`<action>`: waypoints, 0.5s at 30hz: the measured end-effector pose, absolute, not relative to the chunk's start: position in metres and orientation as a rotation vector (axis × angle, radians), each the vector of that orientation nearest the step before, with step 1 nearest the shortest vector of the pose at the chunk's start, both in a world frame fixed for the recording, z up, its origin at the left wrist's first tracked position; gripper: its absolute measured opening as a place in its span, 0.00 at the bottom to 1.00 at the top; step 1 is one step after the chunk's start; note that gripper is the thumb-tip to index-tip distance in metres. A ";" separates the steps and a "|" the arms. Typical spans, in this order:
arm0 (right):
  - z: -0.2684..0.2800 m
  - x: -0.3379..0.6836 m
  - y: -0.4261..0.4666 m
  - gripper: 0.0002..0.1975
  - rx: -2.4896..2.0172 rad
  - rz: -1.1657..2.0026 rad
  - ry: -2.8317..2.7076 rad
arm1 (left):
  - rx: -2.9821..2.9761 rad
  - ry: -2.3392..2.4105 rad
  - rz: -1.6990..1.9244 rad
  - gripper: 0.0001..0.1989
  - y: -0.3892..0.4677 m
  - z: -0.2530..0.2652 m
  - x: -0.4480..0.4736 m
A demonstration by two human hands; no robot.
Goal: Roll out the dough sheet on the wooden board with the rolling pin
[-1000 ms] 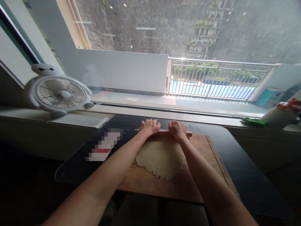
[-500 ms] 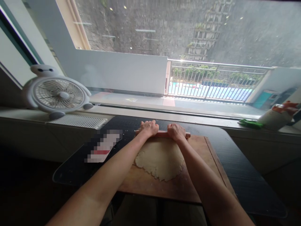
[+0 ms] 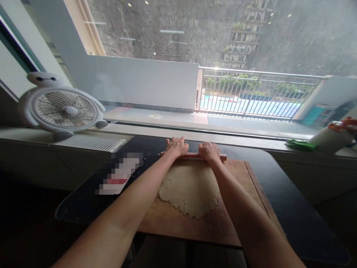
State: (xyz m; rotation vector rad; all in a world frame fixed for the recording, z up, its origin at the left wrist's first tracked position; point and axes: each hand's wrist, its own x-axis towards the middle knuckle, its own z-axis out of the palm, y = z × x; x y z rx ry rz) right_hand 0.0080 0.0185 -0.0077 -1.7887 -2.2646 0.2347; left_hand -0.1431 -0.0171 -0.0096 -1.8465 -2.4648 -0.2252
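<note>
A wooden rolling pin (image 3: pixel 193 156) lies crosswise at the far edge of a flat sheet of pale dough (image 3: pixel 191 190). Near the pin's left end, my left hand (image 3: pixel 176 146) is closed over it. My right hand (image 3: pixel 209 150) grips the pin towards its right end, which sticks out past the fingers. The dough has a ragged near edge and rests on a wooden board (image 3: pixel 248 186). My forearms cover parts of the board and the dough's sides.
The board lies on a black table (image 3: pixel 281 201) beneath a window. To the left is a blurred-out pale packet (image 3: pixel 121 173). A white fan (image 3: pixel 69 109) stands on the sill at the left. A green cloth (image 3: pixel 301 145) and a pale container (image 3: pixel 329 139) are at the right.
The view has shifted slightly, so the table and dough appear a little larger and lower. Both hands stay on the rolling pin at the dough's far edge.
</note>
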 end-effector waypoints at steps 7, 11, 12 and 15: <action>-0.008 -0.001 0.046 0.18 -1.795 0.296 -2.296 | -1.870 -2.531 -0.161 0.23 0.014 -0.018 -0.158; -0.010 0.004 0.033 0.19 -1.773 0.244 -2.268 | -1.875 -2.531 -0.161 0.23 0.002 -0.016 -0.153; -0.010 0.006 0.027 0.20 -1.766 0.226 -2.256 | -1.879 -2.521 -0.169 0.23 -0.003 -0.015 -0.151; -0.011 0.015 0.003 0.21 -1.739 0.173 -2.230 | -1.898 -2.473 -0.197 0.22 -0.025 -0.013 -0.142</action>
